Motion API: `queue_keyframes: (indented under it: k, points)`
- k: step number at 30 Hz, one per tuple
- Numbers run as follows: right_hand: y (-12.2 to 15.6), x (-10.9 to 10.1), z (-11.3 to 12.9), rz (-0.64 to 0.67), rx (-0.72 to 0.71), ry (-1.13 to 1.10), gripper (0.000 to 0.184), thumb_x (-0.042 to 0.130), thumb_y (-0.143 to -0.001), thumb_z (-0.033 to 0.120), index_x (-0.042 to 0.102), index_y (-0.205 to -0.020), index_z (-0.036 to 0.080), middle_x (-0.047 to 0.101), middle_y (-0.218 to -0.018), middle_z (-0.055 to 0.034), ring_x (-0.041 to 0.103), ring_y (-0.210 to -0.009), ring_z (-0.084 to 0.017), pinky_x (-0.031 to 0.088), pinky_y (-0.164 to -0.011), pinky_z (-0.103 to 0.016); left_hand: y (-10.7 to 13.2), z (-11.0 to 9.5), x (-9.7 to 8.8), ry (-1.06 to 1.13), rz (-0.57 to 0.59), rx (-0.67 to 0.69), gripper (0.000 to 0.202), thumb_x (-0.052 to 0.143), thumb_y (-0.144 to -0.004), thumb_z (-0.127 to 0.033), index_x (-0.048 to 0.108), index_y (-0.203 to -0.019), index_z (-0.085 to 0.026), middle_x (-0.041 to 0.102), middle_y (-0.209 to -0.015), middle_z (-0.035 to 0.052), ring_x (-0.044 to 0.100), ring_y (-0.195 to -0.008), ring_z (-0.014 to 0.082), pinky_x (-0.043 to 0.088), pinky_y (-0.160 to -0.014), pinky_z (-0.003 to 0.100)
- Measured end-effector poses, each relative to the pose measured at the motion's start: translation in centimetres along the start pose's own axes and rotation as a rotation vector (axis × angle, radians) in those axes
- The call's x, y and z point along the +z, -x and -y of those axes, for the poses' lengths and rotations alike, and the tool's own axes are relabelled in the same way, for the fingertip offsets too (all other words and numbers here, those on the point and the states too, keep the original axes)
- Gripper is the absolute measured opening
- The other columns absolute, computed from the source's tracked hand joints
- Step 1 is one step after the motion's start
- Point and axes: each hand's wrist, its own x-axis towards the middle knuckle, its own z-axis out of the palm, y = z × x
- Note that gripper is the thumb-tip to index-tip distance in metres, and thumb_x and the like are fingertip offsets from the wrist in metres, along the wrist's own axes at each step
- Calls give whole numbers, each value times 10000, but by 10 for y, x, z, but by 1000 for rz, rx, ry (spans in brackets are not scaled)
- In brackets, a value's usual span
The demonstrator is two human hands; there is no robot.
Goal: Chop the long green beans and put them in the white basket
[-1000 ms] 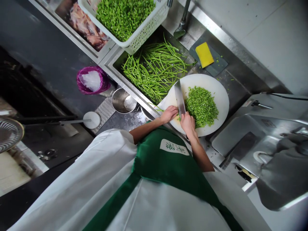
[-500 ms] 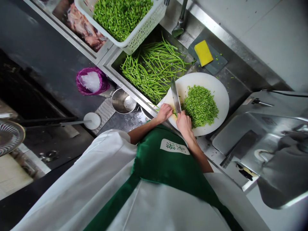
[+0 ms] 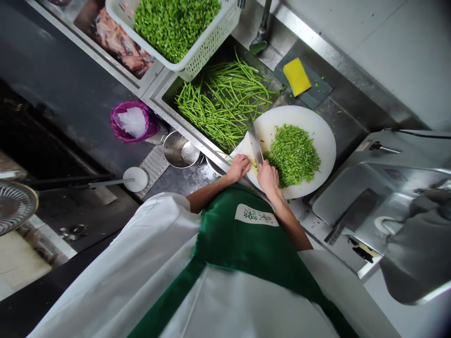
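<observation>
On board (image 3: 317, 124), cleaver (image 3: 254, 141) pointing away, right hand (image 3: 268, 176)

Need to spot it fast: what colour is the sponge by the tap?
Yellow: the sponge, head view.

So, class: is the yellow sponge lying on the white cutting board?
No, the yellow sponge lies on a grey mat beyond the white cutting board.

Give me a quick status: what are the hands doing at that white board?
Right hand shut on cleaver. Left hand pinning beans at board edge. Chopped pile right of blade. Nothing blocking.
</observation>
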Motion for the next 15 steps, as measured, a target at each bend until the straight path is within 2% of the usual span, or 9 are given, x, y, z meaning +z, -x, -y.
queue_keyframes:
  k: [7,12,15]
  points:
    - [4,4,1,-21,-2,5,321,335,-1090,279,568,-1236,112,750,-1072,-208,739,-976,-292,478,-805,-313,2,1,4,-12,-46,-73,230,481,-1039,-317,638,-920,-200,608,-924,84,522,-898,232,460,-841,409]
    - [5,3,5,2,3,-9,288,361,-1087,269,571,-1217,120,749,-1092,-207,738,-995,-294,477,-798,-307,4,2,3,18,-13,-38,234,490,-1042,-326,631,-901,-204,611,-890,74,534,-863,222,462,-815,396]
    - [11,1,6,-13,5,-16,299,347,-1094,277,563,-1223,116,750,-1068,-207,739,-990,-289,477,-804,-305,5,1,2,50,-82,-51,260,470,-1057,-339,615,-887,-205,616,-861,71,537,-842,216,470,-808,392]
